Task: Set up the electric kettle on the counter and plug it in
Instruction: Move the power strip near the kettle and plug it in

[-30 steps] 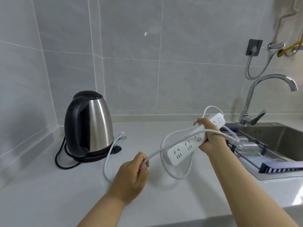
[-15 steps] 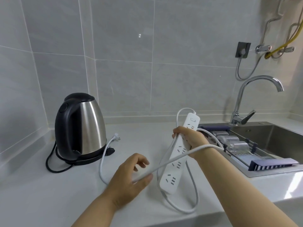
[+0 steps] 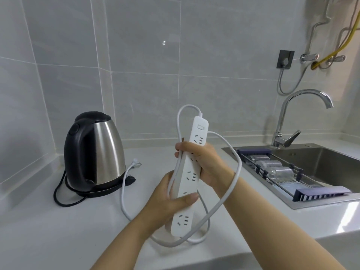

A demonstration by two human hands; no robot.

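Observation:
A steel kettle with a black handle and lid stands on its black base at the back left of the white counter. Its black cord curls beside it, with a black plug to the right of the base. I hold a white power strip upright above the counter. My right hand grips its upper half. My left hand grips its lower half, thumb across the front. The strip's white cable loops around my right wrist, and its plug lies by the kettle.
A steel sink with a chrome faucet sits at the right, with a rack of jars across it. A dark wall socket with a grey cable is above the sink. Tiled walls close the back and left.
My left hand let go of the white cable and took hold of the strip's lower half. The strip has swung from slanting to nearly upright and risen off the counter.

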